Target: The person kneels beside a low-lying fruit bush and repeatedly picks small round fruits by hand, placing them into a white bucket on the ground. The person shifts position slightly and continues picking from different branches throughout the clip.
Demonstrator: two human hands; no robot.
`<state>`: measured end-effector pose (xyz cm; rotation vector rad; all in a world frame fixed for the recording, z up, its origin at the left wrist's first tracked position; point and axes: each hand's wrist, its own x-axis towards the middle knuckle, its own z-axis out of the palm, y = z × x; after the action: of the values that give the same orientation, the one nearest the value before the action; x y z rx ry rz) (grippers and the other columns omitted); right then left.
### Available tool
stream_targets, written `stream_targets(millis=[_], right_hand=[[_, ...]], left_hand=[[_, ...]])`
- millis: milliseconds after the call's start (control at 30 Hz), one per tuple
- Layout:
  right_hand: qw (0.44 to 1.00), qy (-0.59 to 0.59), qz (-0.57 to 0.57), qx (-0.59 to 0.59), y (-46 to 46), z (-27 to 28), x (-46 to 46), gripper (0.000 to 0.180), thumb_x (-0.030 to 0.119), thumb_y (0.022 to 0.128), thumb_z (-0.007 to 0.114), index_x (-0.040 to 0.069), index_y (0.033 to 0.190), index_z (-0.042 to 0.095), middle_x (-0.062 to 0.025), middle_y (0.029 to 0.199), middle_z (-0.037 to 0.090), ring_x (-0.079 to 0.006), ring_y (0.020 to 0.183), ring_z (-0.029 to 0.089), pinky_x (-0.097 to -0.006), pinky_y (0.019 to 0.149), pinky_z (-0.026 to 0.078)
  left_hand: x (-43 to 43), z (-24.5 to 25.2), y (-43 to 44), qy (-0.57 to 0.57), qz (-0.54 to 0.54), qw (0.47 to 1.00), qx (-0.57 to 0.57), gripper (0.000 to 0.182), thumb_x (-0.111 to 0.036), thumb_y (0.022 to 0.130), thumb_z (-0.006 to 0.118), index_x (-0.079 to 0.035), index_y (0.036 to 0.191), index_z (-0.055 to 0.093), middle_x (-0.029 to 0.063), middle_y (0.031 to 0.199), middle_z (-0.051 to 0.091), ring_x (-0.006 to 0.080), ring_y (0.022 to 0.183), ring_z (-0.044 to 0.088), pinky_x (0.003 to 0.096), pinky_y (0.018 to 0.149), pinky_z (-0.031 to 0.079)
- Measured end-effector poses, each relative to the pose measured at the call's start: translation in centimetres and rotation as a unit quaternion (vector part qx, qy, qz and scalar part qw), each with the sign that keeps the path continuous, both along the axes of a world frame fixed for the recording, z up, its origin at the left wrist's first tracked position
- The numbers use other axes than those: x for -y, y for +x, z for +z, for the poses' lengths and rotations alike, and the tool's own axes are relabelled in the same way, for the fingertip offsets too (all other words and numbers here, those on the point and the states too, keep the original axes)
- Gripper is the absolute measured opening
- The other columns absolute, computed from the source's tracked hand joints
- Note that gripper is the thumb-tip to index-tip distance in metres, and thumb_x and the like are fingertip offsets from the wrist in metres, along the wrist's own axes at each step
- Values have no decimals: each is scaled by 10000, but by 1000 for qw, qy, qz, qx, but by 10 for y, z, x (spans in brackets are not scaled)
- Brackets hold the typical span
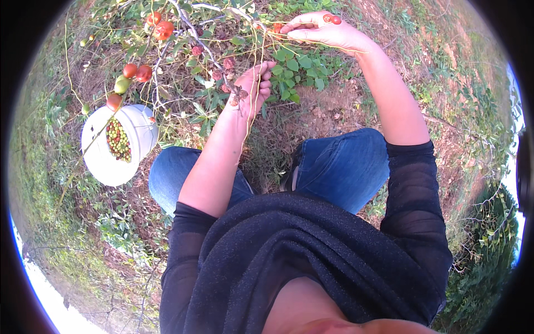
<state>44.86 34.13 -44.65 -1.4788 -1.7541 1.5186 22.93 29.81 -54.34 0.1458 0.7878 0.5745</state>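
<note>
My left hand (pixel 259 85) is under the fruiting branch, with its fingers curled and thin twigs crossing over it; whether anything lies in its palm is hidden. Farther up and to the right, my right hand (pixel 323 31) has its thumb and fingertips at an orange-red fruit (pixel 277 28) among thin stems. Two small red fruits (pixel 332 19) overlap the back of that hand in view. Red, orange and green jujube-like fruits (pixel 144 73) hang at upper left, with wrinkled dark red ones (pixel 228 63) beside my left wrist. A white plastic bucket (pixel 144 129) holds many small green and reddish fruits (pixel 118 140).
A grey branch (pixel 190 27) with thin, tangled twigs reaches down from the top. Leafy green plants (pixel 298 69) grow between and below the hands. Dry grass and reddish soil (pixel 333 106) surround my bent knees in blue jeans (pixel 342 167). A leafy bush (pixel 484 288) stands at lower right.
</note>
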Motion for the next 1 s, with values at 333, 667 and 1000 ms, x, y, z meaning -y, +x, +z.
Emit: stream_targets(millis=[333,667,1000], right_hand=[[991,36,-129,32,27,-8,11,298,238,903,576,64,1139,630,-6,988,647,-79,840,562,-226,744,446],[961,-233,54,-139,5,1,-41,299,321,941,537,78,1112,573,27,912,562,-55,731,479,-197,637,394],[933,-222,-107,-261,50,-64,-45,308,221,893,621,58,1133,518,-34,993,545,-126,823,517,-261,708,451]], left_hand=[[3,1,5,1,1,1000,-11,203,-162,936,524,-18,1069,576,-30,734,455,50,590,361,153,474,307],[5,3,3,2,10,1000,7,208,-162,930,535,-5,1059,580,-27,738,457,52,604,371,154,483,312],[3,-6,3,-11,15,999,36,209,-160,928,537,6,1044,591,6,751,501,85,615,418,183,516,380]])
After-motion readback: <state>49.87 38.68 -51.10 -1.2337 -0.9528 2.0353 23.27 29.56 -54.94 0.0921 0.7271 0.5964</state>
